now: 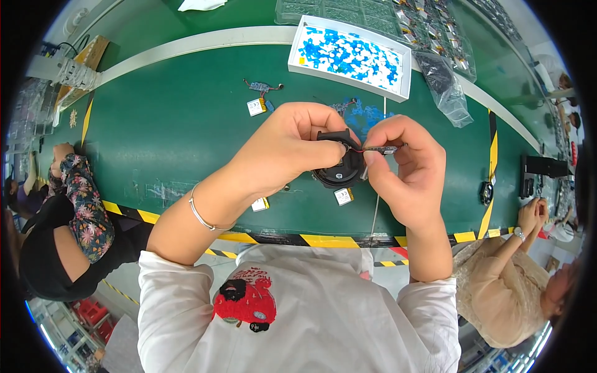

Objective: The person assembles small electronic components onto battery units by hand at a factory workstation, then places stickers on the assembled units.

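My left hand (298,140) is closed round a round black plastic case (342,175) with strap lugs, like a watch housing, its open inside facing up. Between the thumb and fingers of my right hand (413,171) is a small circuit board (384,150), held just right of the case. A short red wire (357,150) runs from the board toward the case, where my left thumb presses. Below the case lies a small silver battery with a yellow edge (343,196). Another battery (260,204) shows partly beneath my left forearm. Small blue pieces (368,116) are scattered beyond my hands.
On the green tabletop (149,130), a wired circuit board (261,87) and battery (255,107) lie far left. A white box (405,81) of blue and white pieces stands at the back, near a plastic bag (449,96). A black round part (486,193) lies right. Co-workers sit both sides.
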A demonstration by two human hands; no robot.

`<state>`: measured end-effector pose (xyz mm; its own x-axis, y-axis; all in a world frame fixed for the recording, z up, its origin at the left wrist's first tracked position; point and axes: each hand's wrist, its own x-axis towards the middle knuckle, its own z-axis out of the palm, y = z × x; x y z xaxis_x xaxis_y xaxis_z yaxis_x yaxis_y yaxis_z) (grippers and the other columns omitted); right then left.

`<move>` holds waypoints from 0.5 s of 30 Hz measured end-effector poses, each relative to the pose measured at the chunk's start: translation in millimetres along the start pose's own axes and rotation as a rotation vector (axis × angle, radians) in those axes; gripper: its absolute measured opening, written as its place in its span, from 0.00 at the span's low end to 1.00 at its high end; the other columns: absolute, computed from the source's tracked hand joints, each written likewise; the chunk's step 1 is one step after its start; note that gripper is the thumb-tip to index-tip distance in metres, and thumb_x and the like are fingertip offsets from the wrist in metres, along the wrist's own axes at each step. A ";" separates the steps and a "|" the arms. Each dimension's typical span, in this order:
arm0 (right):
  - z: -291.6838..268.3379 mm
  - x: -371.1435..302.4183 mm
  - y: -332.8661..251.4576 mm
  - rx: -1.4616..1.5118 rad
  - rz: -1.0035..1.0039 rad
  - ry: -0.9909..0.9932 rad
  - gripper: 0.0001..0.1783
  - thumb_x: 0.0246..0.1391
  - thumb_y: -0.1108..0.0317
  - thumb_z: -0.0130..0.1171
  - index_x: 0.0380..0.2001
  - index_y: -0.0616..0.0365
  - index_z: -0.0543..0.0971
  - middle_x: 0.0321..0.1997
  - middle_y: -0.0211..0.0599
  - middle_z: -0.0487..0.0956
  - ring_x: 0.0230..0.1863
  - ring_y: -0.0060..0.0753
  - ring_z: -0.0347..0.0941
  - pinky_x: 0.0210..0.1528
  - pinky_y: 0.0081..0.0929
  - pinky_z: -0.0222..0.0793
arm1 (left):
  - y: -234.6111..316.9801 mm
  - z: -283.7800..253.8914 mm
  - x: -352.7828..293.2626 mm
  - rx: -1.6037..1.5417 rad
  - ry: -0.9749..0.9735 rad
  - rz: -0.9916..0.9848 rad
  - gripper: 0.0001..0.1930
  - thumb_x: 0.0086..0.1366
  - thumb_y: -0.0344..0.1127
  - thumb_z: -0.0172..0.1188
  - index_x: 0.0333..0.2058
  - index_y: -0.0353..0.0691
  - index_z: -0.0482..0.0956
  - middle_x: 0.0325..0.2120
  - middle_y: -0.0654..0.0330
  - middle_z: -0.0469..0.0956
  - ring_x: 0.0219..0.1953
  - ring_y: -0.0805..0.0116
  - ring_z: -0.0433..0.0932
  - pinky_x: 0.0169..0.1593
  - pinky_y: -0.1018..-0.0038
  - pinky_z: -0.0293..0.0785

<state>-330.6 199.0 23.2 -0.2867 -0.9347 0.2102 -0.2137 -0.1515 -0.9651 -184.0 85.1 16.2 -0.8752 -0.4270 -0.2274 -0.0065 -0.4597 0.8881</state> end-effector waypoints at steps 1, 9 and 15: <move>-0.1 0.2 0.7 0.000 -0.004 0.007 0.07 0.41 0.82 0.56 0.27 0.64 0.74 0.30 0.32 0.74 0.32 0.21 0.70 0.37 0.18 0.67 | 0.2 0.1 0.1 0.000 -0.001 0.000 0.05 0.52 0.24 0.55 0.29 0.34 0.75 0.25 0.63 0.76 0.25 0.81 0.73 0.25 0.84 0.67; 1.8 1.8 3.7 -0.035 -0.042 0.010 0.07 0.38 0.81 0.59 0.25 0.62 0.74 0.26 0.32 0.74 0.28 0.22 0.70 0.33 0.19 0.68 | 5.2 -2.4 0.0 0.003 -0.017 -0.075 0.03 0.51 0.22 0.55 0.26 0.35 0.75 0.24 0.64 0.77 0.24 0.81 0.73 0.26 0.83 0.67; 3.3 2.8 6.9 -0.051 -0.055 0.021 0.07 0.38 0.80 0.60 0.25 0.62 0.75 0.25 0.32 0.74 0.27 0.23 0.70 0.31 0.20 0.67 | -0.9 -6.0 3.3 -0.012 0.017 -0.039 0.03 0.49 0.21 0.57 0.24 0.36 0.75 0.26 0.62 0.78 0.24 0.80 0.73 0.26 0.83 0.66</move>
<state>-329.8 194.3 16.6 -0.2928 -0.9183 0.2663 -0.2772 -0.1850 -0.9428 -184.0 79.4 12.3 -0.8660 -0.4217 -0.2688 -0.0348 -0.4853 0.8736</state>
